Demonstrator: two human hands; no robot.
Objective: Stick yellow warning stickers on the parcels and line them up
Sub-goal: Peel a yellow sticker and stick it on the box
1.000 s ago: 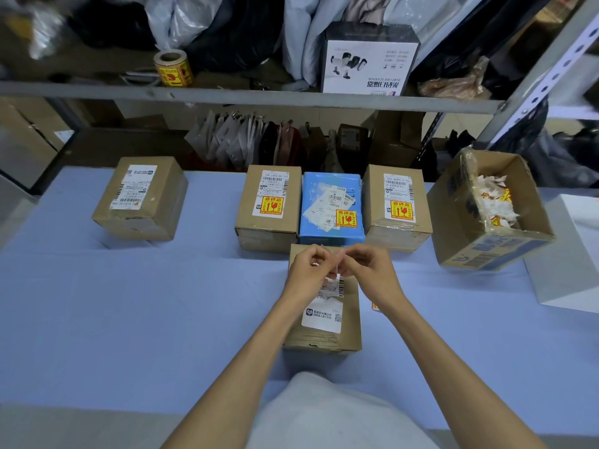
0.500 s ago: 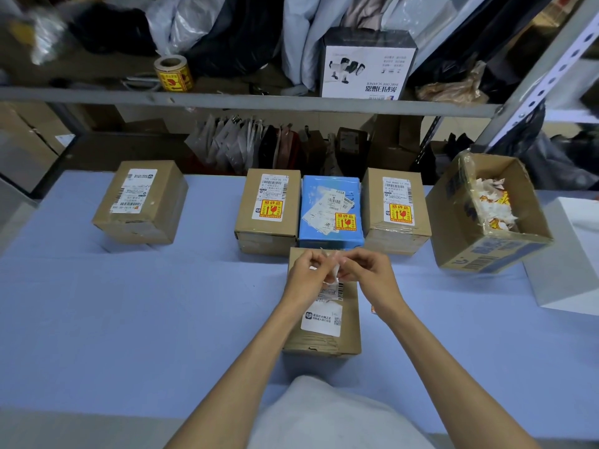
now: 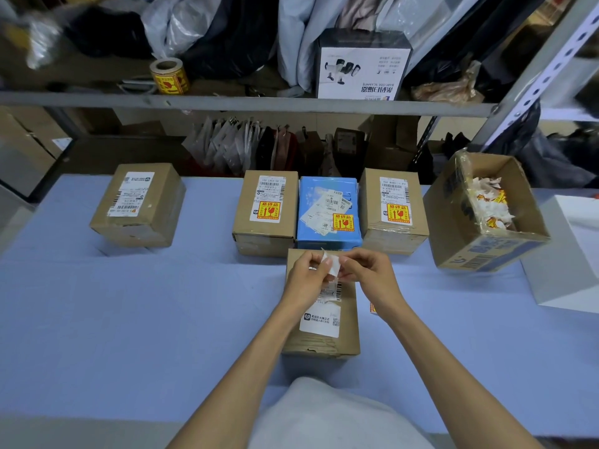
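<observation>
Pinching one small sticker slip between both sets of fingertips: left hand and right hand both curled onto it, white side showing. Slip sits just above the far end of a brown parcel. Beyond the grip, three stickered parcels side by side; unstickered parcel well off left.
</observation>
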